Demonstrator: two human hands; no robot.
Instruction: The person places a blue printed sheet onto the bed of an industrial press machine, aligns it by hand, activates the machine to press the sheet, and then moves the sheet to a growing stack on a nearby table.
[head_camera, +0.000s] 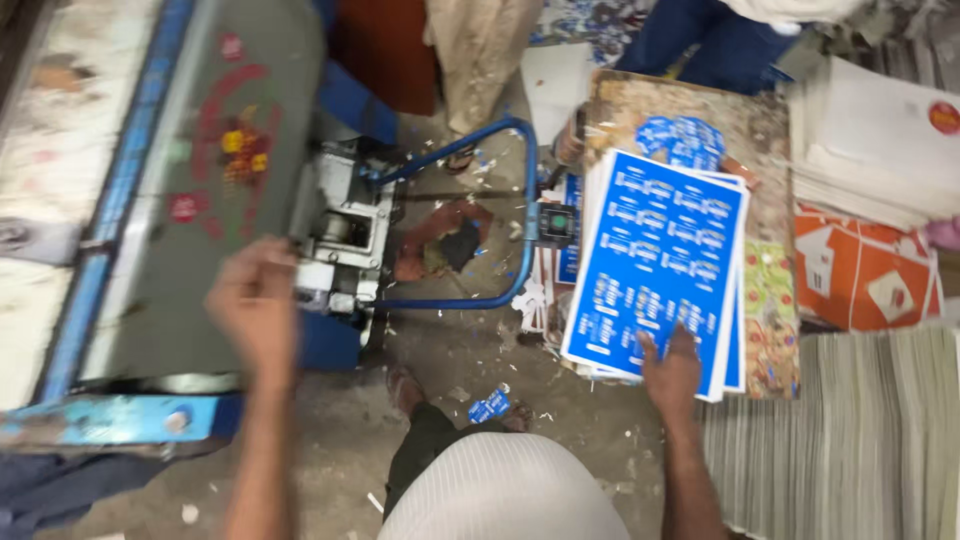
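Note:
My right hand lies on the near edge of the top blue printed sheet, fingers pressing on a stack of such sheets at the right. My left hand is blurred, raised at the right edge of the grey-green machine bed; I cannot see anything in it. The machine's metal mechanism sits just right of that hand.
A blue tubular guard bar loops out from the machine over a littered concrete floor. The sheets rest on a worn board. White card stacks, orange cartons and a paper pile lie right. Another person's legs stand behind.

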